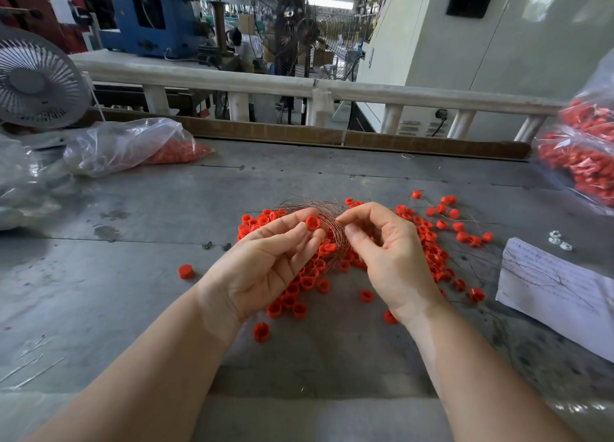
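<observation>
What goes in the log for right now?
left hand: pinches red cap | right hand: pinches wire | caps pile: on table

Illegible handwriting on paper sheet (560,292)

left arm: bare forearm enters from the lower left and angles up toward the middle.
left wrist: nearly straight, palm turned up to the camera.
left grip (265,262): fingers curled inward, thumb and forefinger tips pinch a red cap (312,223).
right arm: bare forearm enters from the lower right and angles up and inward.
right grip (388,252): palm faces left, thumb and forefinger tips pinch a thin wire (327,214), other fingers loosely curled.
spacing: fingertips of both grips near each other, not touching.
</observation>
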